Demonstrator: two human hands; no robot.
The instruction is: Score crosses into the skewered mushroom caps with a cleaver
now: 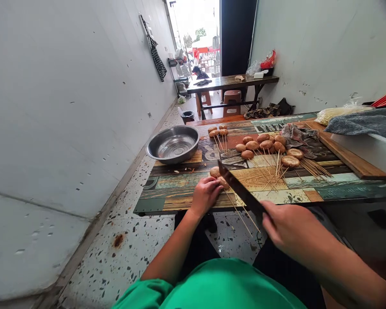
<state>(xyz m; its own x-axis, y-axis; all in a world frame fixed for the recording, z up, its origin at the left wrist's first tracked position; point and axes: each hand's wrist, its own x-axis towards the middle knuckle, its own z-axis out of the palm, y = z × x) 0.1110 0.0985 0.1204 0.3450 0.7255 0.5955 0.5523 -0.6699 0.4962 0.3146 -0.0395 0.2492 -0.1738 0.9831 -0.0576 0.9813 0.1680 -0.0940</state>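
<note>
At the near edge of the table, my left hand (208, 192) has its fingers closed on a round brown mushroom cap (224, 183) on thin wooden skewers (239, 213), which stick out past the edge. Another brown cap (215, 171) lies just beyond it. My right hand (281, 221) grips a knife (244, 191), its long dark blade slanting up and left, the tip above the caps by my left hand. Further right lies a pile of skewered mushroom caps (252, 145); two lie with pale undersides (290, 161) showing. A smaller skewered group (214, 133) sits farther back.
A metal basin (173, 146) stands at the table's left end. On the right are a crumpled cloth (297, 137), loose skewers (315, 168), a wooden board (350, 152) and a white tub (366, 150) under a grey towel (366, 121). Behind are another table (225, 81) and a seated person (200, 74).
</note>
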